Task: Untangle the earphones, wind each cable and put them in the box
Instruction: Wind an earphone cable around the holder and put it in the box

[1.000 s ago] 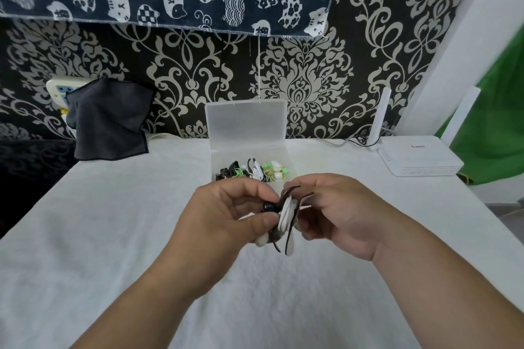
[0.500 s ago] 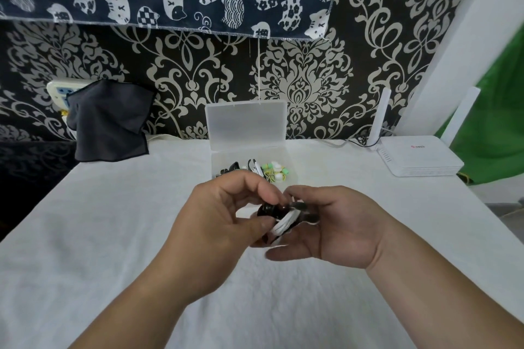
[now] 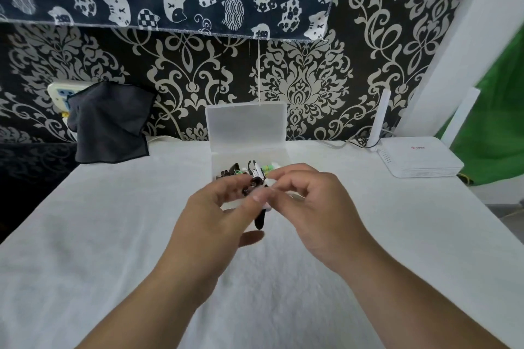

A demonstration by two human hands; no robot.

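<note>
- Head view, the only one: shows the left hand (image 3: pixel 218 215) and the right hand (image 3: pixel 314 207) raised close together above the white tablecloth (image 3: pixel 113 235), just in front of the open box (image 3: pixel 218 163).
- Finds both hands clamped on one small black-and-white earphone bundle (image 3: pixel 259 219). Left thumb and fingers pinch it from one side and right fingers curl onto it from the other, with a black loop hanging below the left thumb.
- Places other earphones (image 3: pixel 256 170), black, white and green, already inside the box, below its upright lid (image 3: pixel 245 127).
- Reads as the last securing of the coil, just ahead of dropping it in.
- Could spring open if either pinch eases before the loose end is tucked, undoing the winding.
- Could catch the hanging loop on the cables already in the box and tangle them again.
- Could knock the light box or its lid, with the knuckles so near its front wall.
- Cannot tell, through the motion blur, whether the bundle is one earphone or two, or where its plug and buds sit.
- Hides the box's front wall and part of its contents behind the fingers, and the right fingertips behind the bundle.
- Cuts off both forearms at the bottom edge.
</note>
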